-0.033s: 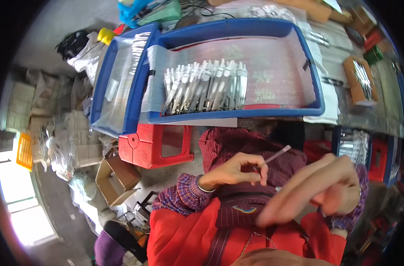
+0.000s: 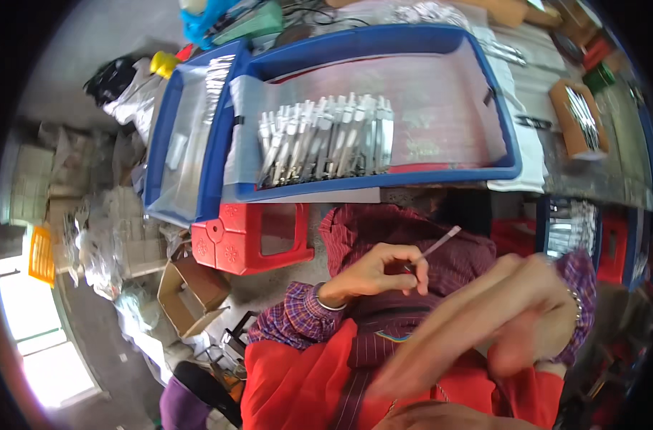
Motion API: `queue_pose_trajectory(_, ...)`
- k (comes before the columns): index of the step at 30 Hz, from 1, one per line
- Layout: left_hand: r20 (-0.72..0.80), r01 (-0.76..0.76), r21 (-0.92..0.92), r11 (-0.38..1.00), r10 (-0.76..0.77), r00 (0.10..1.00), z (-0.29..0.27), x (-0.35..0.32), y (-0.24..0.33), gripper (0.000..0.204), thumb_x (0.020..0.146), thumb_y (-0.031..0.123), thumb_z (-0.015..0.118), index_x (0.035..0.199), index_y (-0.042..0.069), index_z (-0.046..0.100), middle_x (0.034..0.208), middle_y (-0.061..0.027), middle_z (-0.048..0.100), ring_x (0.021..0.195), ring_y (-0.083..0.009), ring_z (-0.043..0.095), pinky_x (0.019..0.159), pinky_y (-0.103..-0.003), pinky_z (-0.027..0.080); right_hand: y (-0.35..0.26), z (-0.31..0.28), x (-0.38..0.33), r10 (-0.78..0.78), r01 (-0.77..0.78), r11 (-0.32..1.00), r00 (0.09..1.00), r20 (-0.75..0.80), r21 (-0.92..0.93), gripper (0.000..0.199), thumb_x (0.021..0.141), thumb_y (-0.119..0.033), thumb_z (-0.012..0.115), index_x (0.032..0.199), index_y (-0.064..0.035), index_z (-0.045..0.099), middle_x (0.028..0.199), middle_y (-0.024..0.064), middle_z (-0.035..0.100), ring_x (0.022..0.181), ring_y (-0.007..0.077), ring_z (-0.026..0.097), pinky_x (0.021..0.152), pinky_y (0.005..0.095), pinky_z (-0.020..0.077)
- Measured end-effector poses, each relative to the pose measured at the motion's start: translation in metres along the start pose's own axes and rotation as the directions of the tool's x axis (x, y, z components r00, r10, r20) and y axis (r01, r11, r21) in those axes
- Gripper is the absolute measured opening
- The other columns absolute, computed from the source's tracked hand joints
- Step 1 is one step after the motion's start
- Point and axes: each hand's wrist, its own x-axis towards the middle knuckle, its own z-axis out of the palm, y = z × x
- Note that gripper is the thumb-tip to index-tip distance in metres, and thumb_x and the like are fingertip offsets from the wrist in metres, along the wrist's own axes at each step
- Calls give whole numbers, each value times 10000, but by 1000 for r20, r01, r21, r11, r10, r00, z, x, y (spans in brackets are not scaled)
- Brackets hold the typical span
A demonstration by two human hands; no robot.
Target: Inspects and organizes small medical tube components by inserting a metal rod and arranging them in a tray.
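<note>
Single head-worn fisheye view, steeply downward, near the lap and blue tray (image 2: 509,154).

Bright daylight glares white from a window (image 2: 36,337) at lower left; the right hand (image 2: 498,322) is motion-blurred, and fisheye edges darken.

Packets (image 2: 326,140) in tray (image 2: 509,154) (stool (image 2: 251,236) below)
</note>
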Motion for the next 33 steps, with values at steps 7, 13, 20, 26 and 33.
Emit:
queue_pose_trajectory(7, -33, -49, 44, 998, 50, 998, -3, -5, -1, 69, 829, 3, 591, 897, 6, 586, 861, -92, 639, 803, -129, 587, 686, -251, 472, 45, 53, 41, -203, -87, 844, 862, 465, 529, 509, 978, -386, 354, 1223, 18, 543, 1092, 180, 634, 1025, 285, 613, 896, 295, 464)
queue_pose_trajectory(13, -116, -216, 468, 857, 302, 946, -12, -22, 31, 93, 767, -60, 594, 833, 3, 615, 788, -43, 631, 766, -89, 586, 692, -226, 465, 50, 94, 38, -512, 570, 811, 800, -313, 129, 533, 989, -297, 285, 1151, 154, 519, 1063, 286, 605, 906, 319, 655, 776, 364, 548)
queue_pose_trajectory(20, -464, 189, 883, 429, 737, 491, -62, -51, 100, 97, 763, 16, 622, 859, 17, 641, 780, -50, 632, 583, -89, 558, 544, -240, 432, 22, 62, 10, -405, 375, 903, 905, -129, -209, 521, 979, -351, 351, 1038, 95, 614, 921, 221, 663, 719, 307, 683, 636, 371, 581)
queue_pose_trajectory(26, -297, 402, 906, 136, 880, 371, -118, -53, 117, 236, 722, 80, 673, 948, 14, 660, 801, -113, 639, 633, -185, 604, 594, -265, 469, 38, 30, -12, -266, 244, 815, 963, 34, -526, 335, 899, -209, 485, 1066, 52, 612, 877, 144, 656, 734, 264, 650, 671, 367, 519)
queue_pose_trajectory(33, -332, 483, 870, 102, 845, 419, -129, -42, 115, 222, 704, 102, 667, 905, 8, 662, 802, -163, 619, 691, -310, 615, 642, -356, 476, 117, -1, -58, 75, -340, 656, 918, -390, -674, 226, 814, -70, 590, 1018, 22, 619, 815, 148, 646, 693, 297, 628, 623, 328, 494)
